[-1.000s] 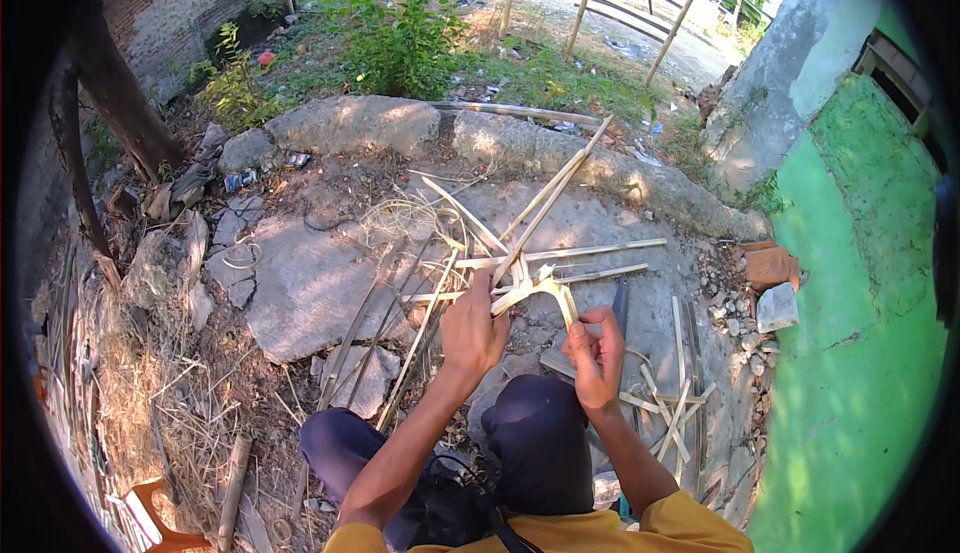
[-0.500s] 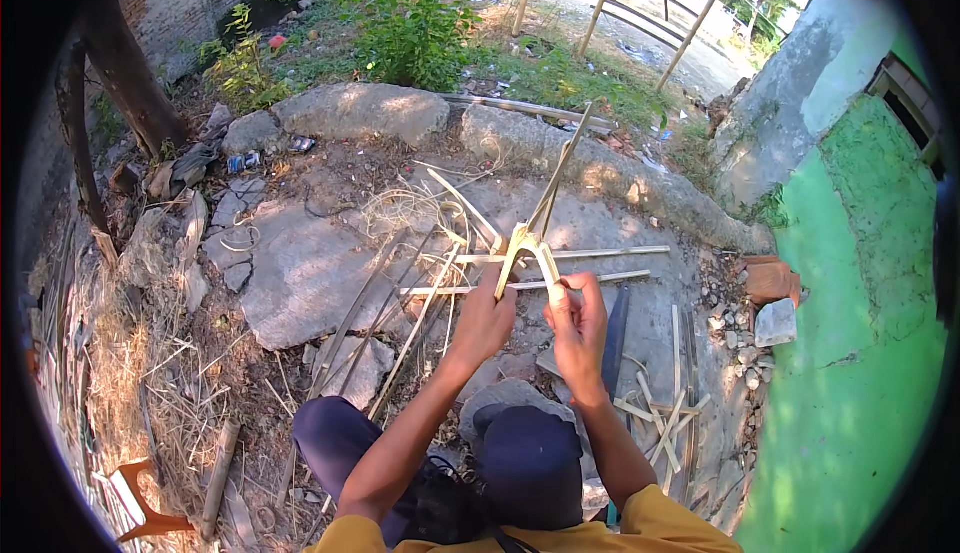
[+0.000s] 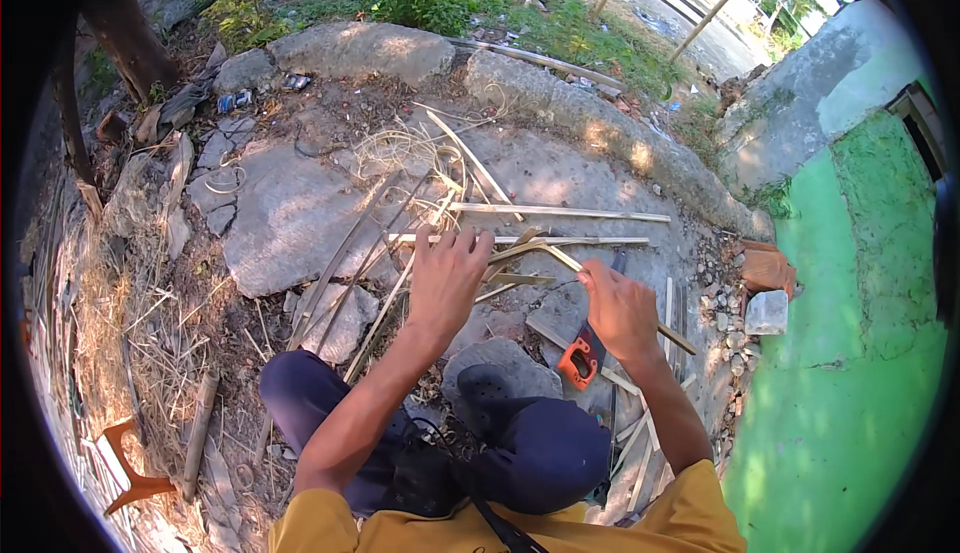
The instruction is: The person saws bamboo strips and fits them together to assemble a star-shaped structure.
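Note:
In my right hand [image 3: 622,313] is a bent bamboo strip [image 3: 560,255]; its darker end sticks out past my wrist to the lower right. The bend lies to the left of that hand, close to the ground. My left hand [image 3: 450,268] is over the loose pale bamboo strips [image 3: 580,241], back upward and fingers apart and a little curled. Its fingertips are by a strip lying crosswise, and its palm side is hidden. Below my right hand lies a handsaw [image 3: 580,358] with an orange handle and dark blade, partly covered.
A tangle of thin shavings [image 3: 400,158] lies beyond my left hand. More strips [image 3: 640,443] lie beside my right forearm. A rough stone [image 3: 500,368] sits before my knees. Concrete blocks [image 3: 360,53] edge the far side; a green wall [image 3: 830,383] stands at right.
My hands have moved apart and lower. The left one has let go of the bent strip and shifted left over the loose strips. The right keeps the strip, now lower; the saw handle has come into view.

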`<state>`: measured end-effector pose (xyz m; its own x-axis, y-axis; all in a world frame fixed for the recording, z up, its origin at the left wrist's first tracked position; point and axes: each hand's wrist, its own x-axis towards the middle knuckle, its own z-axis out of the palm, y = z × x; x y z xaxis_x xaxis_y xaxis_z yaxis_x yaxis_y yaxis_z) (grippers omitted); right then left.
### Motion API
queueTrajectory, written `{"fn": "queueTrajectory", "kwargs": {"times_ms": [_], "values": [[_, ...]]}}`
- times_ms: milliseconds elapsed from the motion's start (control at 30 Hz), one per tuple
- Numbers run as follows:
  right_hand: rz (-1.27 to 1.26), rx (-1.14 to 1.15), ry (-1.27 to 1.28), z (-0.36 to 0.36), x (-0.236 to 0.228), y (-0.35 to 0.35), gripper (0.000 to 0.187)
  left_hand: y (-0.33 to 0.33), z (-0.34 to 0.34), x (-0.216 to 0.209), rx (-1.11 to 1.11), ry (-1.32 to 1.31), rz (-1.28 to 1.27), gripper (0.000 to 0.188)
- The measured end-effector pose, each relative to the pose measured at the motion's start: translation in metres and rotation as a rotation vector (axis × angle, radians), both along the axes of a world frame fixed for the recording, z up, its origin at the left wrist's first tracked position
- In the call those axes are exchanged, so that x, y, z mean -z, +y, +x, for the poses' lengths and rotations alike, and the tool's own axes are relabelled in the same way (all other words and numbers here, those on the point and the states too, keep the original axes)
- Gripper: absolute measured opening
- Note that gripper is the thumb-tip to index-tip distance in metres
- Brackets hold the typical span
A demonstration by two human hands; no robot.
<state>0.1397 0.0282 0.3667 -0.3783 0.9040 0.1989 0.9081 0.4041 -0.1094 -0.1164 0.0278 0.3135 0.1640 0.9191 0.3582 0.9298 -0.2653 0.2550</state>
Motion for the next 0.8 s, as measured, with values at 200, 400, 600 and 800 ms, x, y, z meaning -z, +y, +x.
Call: {"fn": "queueTrajectory", "kwargs": {"times_ms": [200, 400, 600, 800], "values": [[-0.007, -0.038, -0.115, -0.013, -0.011, 0.006, 0.016, -0.01, 0.015, -0.008, -0.071, 0.045, -0.06, 0.021], [0.037, -0.076, -0.114, -0.019, -0.055, 0.032, 0.009, 0.022, -0.017, -0.025, 0.061, -0.147, 0.05, 0.022], [-0.085, -0.229, -0.047, -0.045, -0.133, 0.05, 0.027, 0.069, -0.078, -0.12, 0.323, 0.062, -0.006, 0.02], [-0.46, -0.171, -0.015, -0.057, -0.189, 0.032, 0.039, 0.062, -0.094, -0.159, 0.498, 0.111, -0.094, 0.02]]}}
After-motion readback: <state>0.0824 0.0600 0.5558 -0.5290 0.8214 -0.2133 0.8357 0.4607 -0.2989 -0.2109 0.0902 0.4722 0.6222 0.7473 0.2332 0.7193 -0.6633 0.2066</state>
